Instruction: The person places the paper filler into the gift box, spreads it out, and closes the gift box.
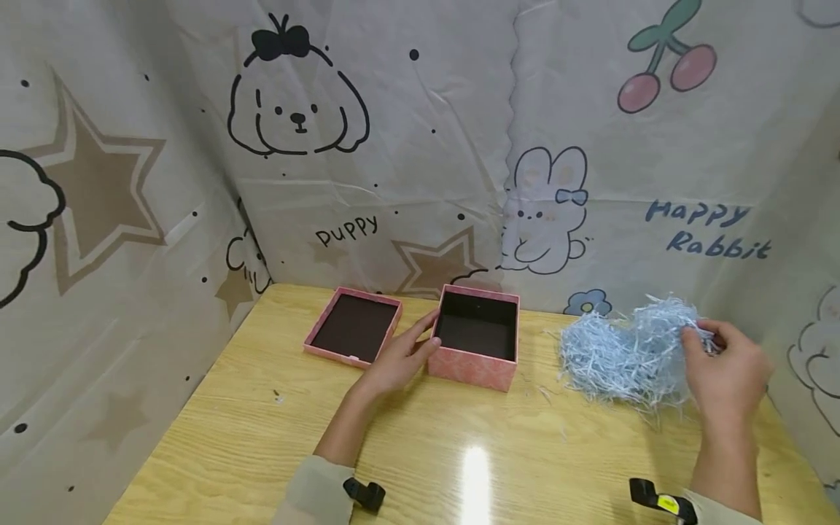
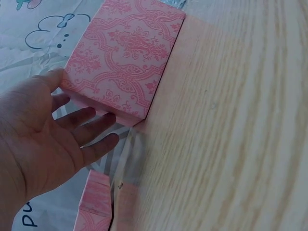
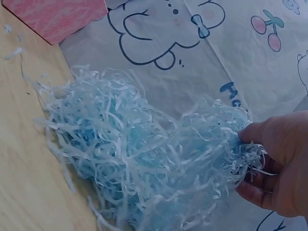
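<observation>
Printed cloth (image 1: 407,168) hanging behind wooden table (image 1: 426,445). Heap of pale-blue shreds (image 1: 613,357) lying toward the table's right, near the cloth. Pink patterned box (image 1: 472,370) standing left of the shreds, dark interior facing up. Shallow pink lid (image 1: 354,326) lying inside-up, left of the box. Right hand (image 1: 730,364) pinching the heap's right edge between thumb and fingers. Left hand (image 1: 402,359) touching the box's left side, fingers spreading loosely.
</observation>
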A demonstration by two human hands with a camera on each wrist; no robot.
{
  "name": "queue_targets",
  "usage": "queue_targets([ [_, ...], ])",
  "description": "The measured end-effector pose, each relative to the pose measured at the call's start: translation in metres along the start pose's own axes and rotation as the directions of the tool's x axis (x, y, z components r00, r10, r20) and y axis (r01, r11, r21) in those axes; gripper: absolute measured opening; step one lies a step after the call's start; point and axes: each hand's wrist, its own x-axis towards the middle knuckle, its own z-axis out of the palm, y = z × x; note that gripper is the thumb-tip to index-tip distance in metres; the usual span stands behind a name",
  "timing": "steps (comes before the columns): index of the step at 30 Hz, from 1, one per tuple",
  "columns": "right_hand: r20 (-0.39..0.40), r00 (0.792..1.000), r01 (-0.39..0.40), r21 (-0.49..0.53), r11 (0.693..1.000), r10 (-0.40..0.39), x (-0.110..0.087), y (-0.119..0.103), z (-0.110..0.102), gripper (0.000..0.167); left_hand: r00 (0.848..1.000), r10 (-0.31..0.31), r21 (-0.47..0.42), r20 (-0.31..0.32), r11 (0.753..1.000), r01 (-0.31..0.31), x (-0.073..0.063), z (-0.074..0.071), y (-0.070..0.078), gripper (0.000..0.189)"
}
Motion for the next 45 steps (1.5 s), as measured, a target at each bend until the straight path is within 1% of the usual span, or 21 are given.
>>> queue_targets([
  [4, -0.024, 1.000, 0.011, -0.027, 1.000, -0.012, 0.001, -0.003, -0.011, 0.044, 1.000, -0.014, -0.010, 0.013, 1.000, 0.015, -0.002, 0.004, 0.000, 0.061],
  [7, -0.059, 0.998, 0.029, -0.045, 0.999, -0.031, 0.002, -0.011, -0.017, 0.044, 1.000, -0.005, -0.024, 0.005, 1.000, 0.005, -0.003, 0.004, 0.000, 0.061],
  [12, -0.124, 0.988, 0.092, -0.039, 0.995, -0.096, 0.005, -0.033, -0.024, 0.042, 1.000, 0.011, -0.022, 0.003, 1.000, -0.011, -0.004, 0.002, 0.001, 0.061],
  [19, -0.146, 0.979, 0.138, -0.028, 0.990, -0.140, 0.009, -0.068, -0.031, 0.042, 1.000, 0.001, -0.006, -0.002, 1.000, -0.001, -0.005, 0.000, 0.001, 0.061],
  [21, -0.162, 0.973, 0.160, -0.019, 0.987, -0.161, 0.010, -0.076, -0.033, 0.041, 1.000, 0.000, -0.008, 0.000, 1.000, 0.000, -0.005, 0.000, 0.002, 0.061],
  [24, -0.197, 0.958, 0.214, -0.002, 0.977, -0.211, 0.010, -0.089, -0.033, 0.039, 1.000, -0.005, -0.001, 0.000, 1.000, 0.005, -0.004, 0.000, 0.001, 0.061],
  [25, -0.203, 0.953, 0.230, 0.006, 0.973, -0.224, 0.010, -0.093, -0.033, 0.038, 1.000, -0.006, 0.000, 0.000, 1.000, 0.006, -0.004, 0.000, 0.001, 0.061],
  [26, -0.220, 0.944, 0.257, 0.015, 0.966, -0.248, 0.010, -0.097, -0.033, 0.037, 1.000, -0.008, 0.001, 0.001, 1.000, 0.008, -0.004, 0.000, 0.001, 0.062],
  [28, -0.238, 0.932, 0.290, 0.031, 0.956, -0.275, 0.010, -0.105, -0.033, 0.036, 1.000, -0.012, 0.006, 0.001, 1.000, 0.012, -0.004, 0.000, 0.000, 0.062],
  [32, -0.259, 0.919, 0.328, 0.077, 0.942, -0.299, 0.009, -0.121, -0.034, 0.033, 1.000, -0.016, 0.010, 0.001, 1.000, 0.016, -0.004, 0.000, 0.000, 0.063],
  [34, -0.262, 0.916, 0.339, 0.103, 0.935, -0.303, 0.008, -0.129, -0.034, 0.032, 1.000, -0.017, 0.012, -0.002, 1.000, 0.017, -0.003, 0.000, 0.000, 0.063],
  [37, -0.274, 0.906, 0.375, 0.159, 0.913, -0.324, 0.007, -0.141, -0.035, 0.030, 1.000, -0.018, 0.014, -0.004, 1.000, 0.018, -0.002, 0.000, 0.000, 0.063],
  [39, -0.273, 0.904, 0.387, 0.195, 0.901, -0.329, 0.006, -0.150, -0.035, 0.028, 1.000, -0.016, 0.013, -0.005, 1.000, 0.017, -0.002, 0.000, 0.000, 0.063],
  [43, -0.245, 0.916, 0.380, 0.270, 0.884, -0.319, 0.000, -0.170, -0.034, 0.027, 1.000, -0.015, 0.012, -0.005, 1.000, 0.015, -0.001, -0.001, 0.001, 0.062],
  [45, -0.234, 0.914, 0.393, 0.301, 0.869, -0.332, -0.004, -0.180, -0.032, 0.026, 1.000, -0.014, 0.012, -0.003, 1.000, 0.014, -0.001, -0.001, 0.002, 0.062],
])
